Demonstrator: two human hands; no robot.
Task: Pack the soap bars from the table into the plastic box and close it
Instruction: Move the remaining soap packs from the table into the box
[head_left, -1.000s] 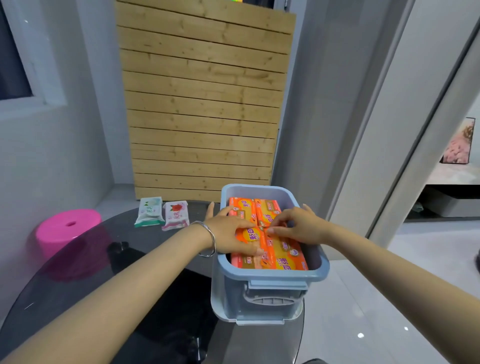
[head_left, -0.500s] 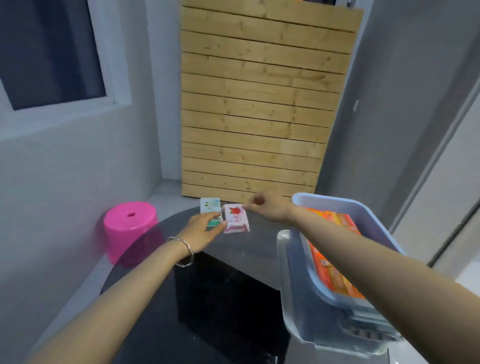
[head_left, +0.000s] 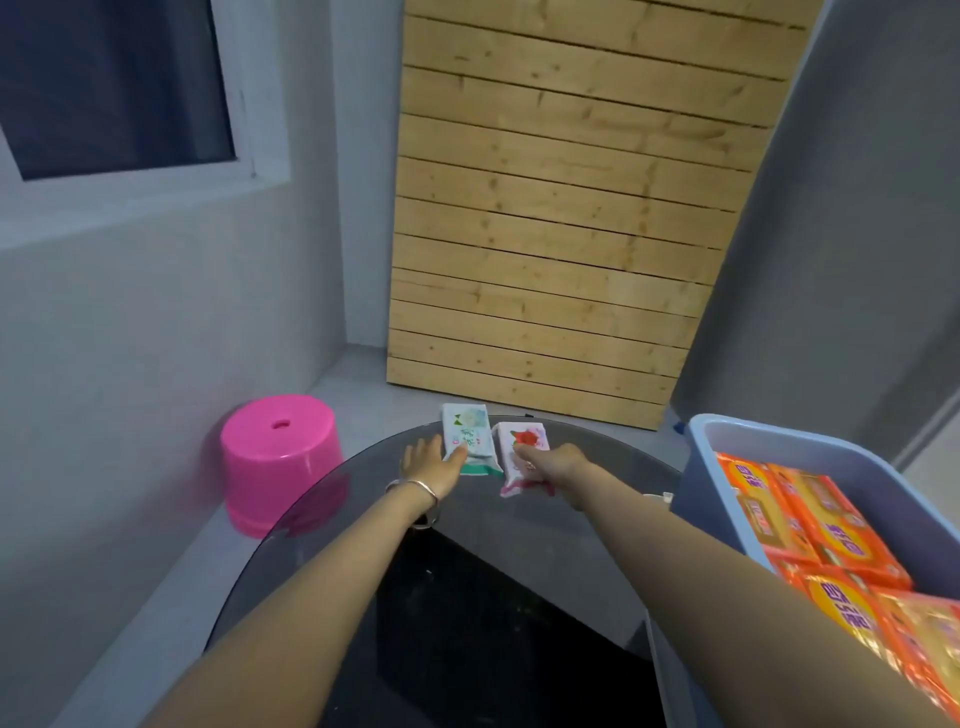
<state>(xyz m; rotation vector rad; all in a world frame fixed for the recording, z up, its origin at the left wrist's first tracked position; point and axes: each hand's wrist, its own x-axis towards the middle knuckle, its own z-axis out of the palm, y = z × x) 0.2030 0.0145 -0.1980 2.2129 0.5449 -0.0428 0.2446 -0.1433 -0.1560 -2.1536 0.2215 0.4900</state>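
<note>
Two wrapped soap bars lie side by side at the far edge of the round dark glass table: a green-and-white soap pack and a pink soap pack. My left hand grips the green pack's near left edge, thumb on top. My right hand closes over the near half of the pink pack. At the right stands the open blue plastic box, filled with several orange soap bars; my right forearm crosses in front of it.
A pink plastic stool stands on the floor left of the table, against the grey wall. A slatted wooden panel leans on the wall behind the table. A dark window is at upper left.
Both hands left the box and reached out to the two packs at the table's far edge. The view swung left, so the box now sits at the right border.
</note>
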